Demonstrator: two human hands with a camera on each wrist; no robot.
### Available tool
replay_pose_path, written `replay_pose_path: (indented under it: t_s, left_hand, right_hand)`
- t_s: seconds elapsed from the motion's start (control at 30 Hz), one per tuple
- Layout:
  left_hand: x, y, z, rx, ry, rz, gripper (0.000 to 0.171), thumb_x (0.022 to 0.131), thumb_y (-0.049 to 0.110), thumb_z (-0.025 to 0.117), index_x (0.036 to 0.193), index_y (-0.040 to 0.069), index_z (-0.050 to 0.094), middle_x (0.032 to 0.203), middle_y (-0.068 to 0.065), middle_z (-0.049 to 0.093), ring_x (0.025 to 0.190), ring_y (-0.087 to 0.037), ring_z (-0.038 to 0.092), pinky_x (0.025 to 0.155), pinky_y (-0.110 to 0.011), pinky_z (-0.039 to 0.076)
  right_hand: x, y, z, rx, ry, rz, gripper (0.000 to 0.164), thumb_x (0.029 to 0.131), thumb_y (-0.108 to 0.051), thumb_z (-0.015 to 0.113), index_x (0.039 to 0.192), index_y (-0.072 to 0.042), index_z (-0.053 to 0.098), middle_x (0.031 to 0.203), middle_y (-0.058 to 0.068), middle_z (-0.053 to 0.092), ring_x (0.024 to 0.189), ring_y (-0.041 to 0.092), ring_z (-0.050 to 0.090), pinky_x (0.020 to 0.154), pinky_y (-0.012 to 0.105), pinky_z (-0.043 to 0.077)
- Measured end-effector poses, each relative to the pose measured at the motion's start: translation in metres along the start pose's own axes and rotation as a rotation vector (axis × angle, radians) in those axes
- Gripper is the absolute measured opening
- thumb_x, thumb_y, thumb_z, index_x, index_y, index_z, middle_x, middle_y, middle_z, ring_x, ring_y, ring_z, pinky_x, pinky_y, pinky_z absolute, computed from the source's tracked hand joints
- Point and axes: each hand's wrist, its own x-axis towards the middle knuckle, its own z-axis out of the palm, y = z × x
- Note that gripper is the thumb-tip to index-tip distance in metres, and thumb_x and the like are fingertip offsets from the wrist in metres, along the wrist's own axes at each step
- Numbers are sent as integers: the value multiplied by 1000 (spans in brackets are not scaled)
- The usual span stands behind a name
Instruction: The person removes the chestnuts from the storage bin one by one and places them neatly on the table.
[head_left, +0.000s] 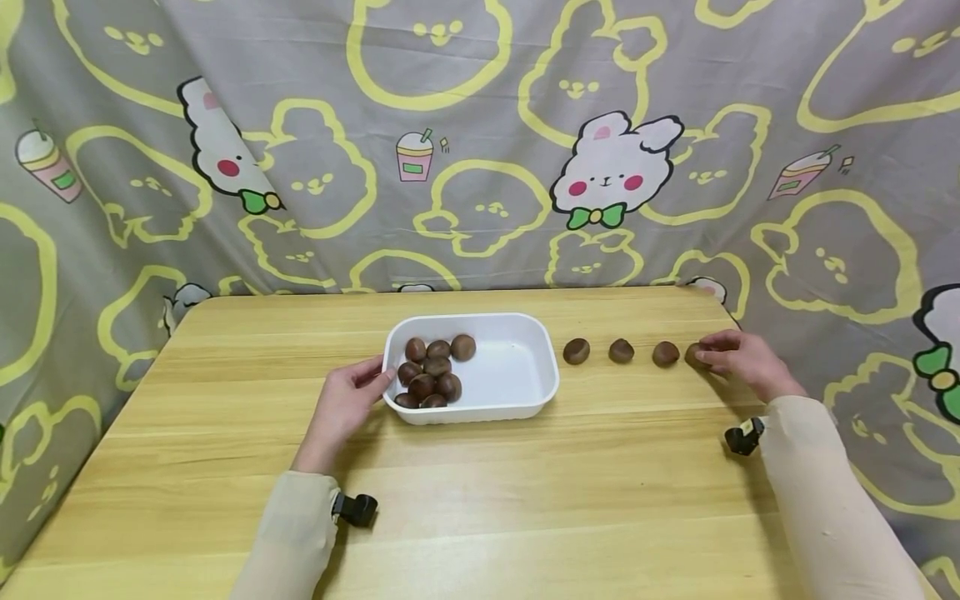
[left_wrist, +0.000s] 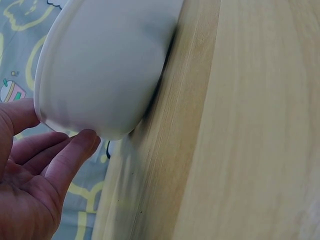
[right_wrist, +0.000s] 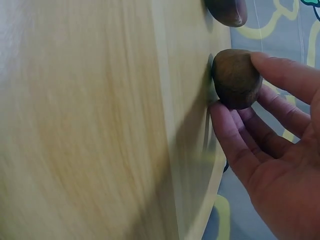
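A white rectangular tray (head_left: pixel 517 407) stands on the table with several brown chestnuts (head_left: pixel 437 367) grouped in its left half. At the tray's left end my left hand (head_left: pixel 351 402) holds the rim and outer wall between thumb and fingers. In the left wrist view, digits of that hand (left_wrist: pixel 42 170) touch the tray wall (left_wrist: pixel 110 75). Far to the right, my right hand (head_left: pixel 746 364) pinches a chestnut (right_wrist: pixel 236 77) close to the table top; the right wrist view shows the fingers (right_wrist: pixel 237 147) around it. That chestnut (head_left: pixel 693 356) is partly covered in the head view.
Three more chestnuts lie spaced in a row between the tray and my right hand: one near the tray (head_left: pixel 576 351), a middle chestnut (head_left: pixel 621 351) and another (head_left: pixel 665 354). The wooden table (head_left: pixel 525 500) ends at a patterned curtain (head_left: pixel 480 208) behind and at the sides.
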Motion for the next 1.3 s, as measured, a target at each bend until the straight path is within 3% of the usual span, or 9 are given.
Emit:
replay_pose_path:
  t_s: [0.2,0.3,0.5,0.63,0.77,0.87,0.97,1.17,1.3]
  left_hand:
    - [0,1,0,-4,5,6,43,98,14,63,134,-6,55,124,-25,61,112,-32,61,86,-27,55]
    - [0,0,1,-25,1,1,42,97,13,63,134,-7,55,124,-25,61,112,-32,61,85,-26,56]
    - [-1,0,1,-31,1,-14,43,97,13,63,134,-8,55,124,-25,61,112,-32,61,85,-25,55]
    - [-2,0,1,-25,2,-11,43,97,14,64,133,-9,55,123,-26,61,112,-32,61,85,-25,55]
    - [-1,0,2,-32,4,-14,43,97,14,64,132,-9,56,123,-26,62,111,-32,61,85,-25,55]
    - [0,0,3,-28,-1,-10,43,97,14,64,132,-8,56,123,-25,62,112,-32,61,85,-25,55]
    - [0,0,4,-18,-6,-9,43,97,15,64,133,-8,56,124,-25,62,112,-31,61,86,-26,55]
    - [1,1,0,7,7,-18,42,98,17,63,132,-6,57,122,-23,63,112,-29,61,87,-27,55]
    - [0,0,0,1,6,-19,42,98,16,63,132,-6,57,121,-24,63,110,-29,61,86,-25,55]
  right_hand:
    - [1,3,-2,-40,12,-8,54,97,-28,65,130,12,50,124,27,55,84,-1,56,73,22,54]
    - [1,3,-2,-72,11,-9,56,97,-31,65,131,11,50,125,28,54,92,7,56,76,24,52]
    - [0,-4,0,-87,59,-8,63,100,-41,56,135,11,46,132,32,48,118,42,44,93,49,41]
    - [-2,-23,4,-68,206,-15,64,100,-46,51,137,7,45,135,31,45,123,47,40,98,60,34]
    - [0,-57,14,-43,400,-97,51,99,-37,56,129,4,55,125,26,54,112,34,51,91,40,44]
    - [0,-84,25,-9,456,-183,39,98,-28,60,122,3,60,115,20,60,98,17,54,79,22,45]
    - [-1,-110,38,26,388,-257,36,98,-25,62,121,3,61,112,17,62,96,12,56,78,17,46]
    - [8,-154,73,20,78,-336,34,98,-25,64,122,-2,61,113,15,65,106,27,58,90,39,47]
    - [12,-178,104,37,-39,-362,28,96,-19,67,118,-2,63,108,12,67,103,26,60,89,42,49]
